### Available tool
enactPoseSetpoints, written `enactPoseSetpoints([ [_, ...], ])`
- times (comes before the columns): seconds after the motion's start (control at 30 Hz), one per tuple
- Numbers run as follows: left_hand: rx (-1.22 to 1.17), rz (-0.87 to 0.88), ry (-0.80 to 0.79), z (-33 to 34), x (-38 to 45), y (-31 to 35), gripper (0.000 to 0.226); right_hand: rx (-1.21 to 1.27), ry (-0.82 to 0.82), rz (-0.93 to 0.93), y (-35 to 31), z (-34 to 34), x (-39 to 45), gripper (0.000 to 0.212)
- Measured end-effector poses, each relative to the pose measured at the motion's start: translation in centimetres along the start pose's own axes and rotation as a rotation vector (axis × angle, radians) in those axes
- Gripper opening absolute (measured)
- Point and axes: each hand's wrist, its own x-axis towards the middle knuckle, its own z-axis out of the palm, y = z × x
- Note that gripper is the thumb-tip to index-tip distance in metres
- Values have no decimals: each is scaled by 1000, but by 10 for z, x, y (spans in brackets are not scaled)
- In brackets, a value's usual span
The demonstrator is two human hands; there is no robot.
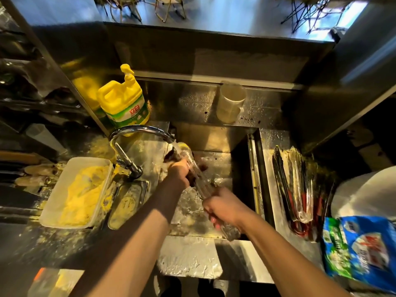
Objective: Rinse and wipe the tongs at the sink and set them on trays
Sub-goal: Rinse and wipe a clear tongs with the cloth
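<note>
- Holding a pair of clear tongs (198, 179) over the sink (216, 138), the person keeps them slanted so the far tips sit right under the faucet (139, 130) spout, where the running water strikes them; the slope likely lets the water run down their length.
- The right hand (222, 207) is wrapped around the near handle end, fingers curled tight on it, which steadies the tongs and sets their angle.
- The left hand (179, 171) closes around the middle of the tongs, and something dark, perhaps a cloth or scrubber, seems bunched in it against the tongs; blur and spray make that hard to confirm. That hand looks placed to rub while the other anchors.
- A bundle of other tongs (296, 189), some with red handles, lies on the steel ledge right of the basin, well apart from the water; whether they are washed or waiting I cannot tell.
- The yellow detergent jug (124, 101) stands behind the faucet, near enough to reach.
- A white tub (53, 202) holding yellow material sits left of the faucet, out of the splash.
- Judging by this, rinsing is underway; wiping and setting on trays remain.
</note>
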Motion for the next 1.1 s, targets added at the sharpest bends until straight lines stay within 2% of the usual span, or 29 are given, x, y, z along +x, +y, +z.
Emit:
enactPoseSetpoints([
  [0.1, 36, -19, -66, 3, 0, -4, 51, 17, 35, -8, 1, 0, 2, 4],
  [0.23, -33, 13, -7, 1, 11, -5, 54, -6, 3, 20, 2, -5, 2, 5],
  [0.27, 19, 20, -23, 2, 9, -10, 52, 3, 22, 18, -1, -6, 3, 1],
  [0.33, 122, 34, -27, 4, 11, -13, 46, 17, 30, -2, -4, -6, 6, 10],
  [0.4, 59, 4, 27, -1, 15, -6, 46, 9, -30, 8, 3, -7, -3, 12],
  [0.5, -89, 96, 102, -18, 24, 1, 56, -39, -98, 55, 24, -27, -30, 6],
  [0.6, -229, 84, 79, -32, 22, -6, 52, -89, 56, 66, 23, -50, -37, 41],
  [0.7, -358, 64, -77, -32, 16, -16, 48, -175, 146, -11, 11, -59, -25, 44],
  [0.8, -389, 7, -244, -34, 3, -22, 54, -333, 279, -64, 6, -55, -9, 66],
  [0.9, -404, 63, -314, -34, -6, -27, 59, -469, 427, -96, 9, -49, -5, 82],
  [0.97, -447, 92, -362, -33, -12, -28, 57, -520, 433, -100, 10, -46, -6, 88],
  [1.1, -484, 110, -401, -40, -14, -29, 55, -483, 329, -57, 11, -47, -8, 85],
])
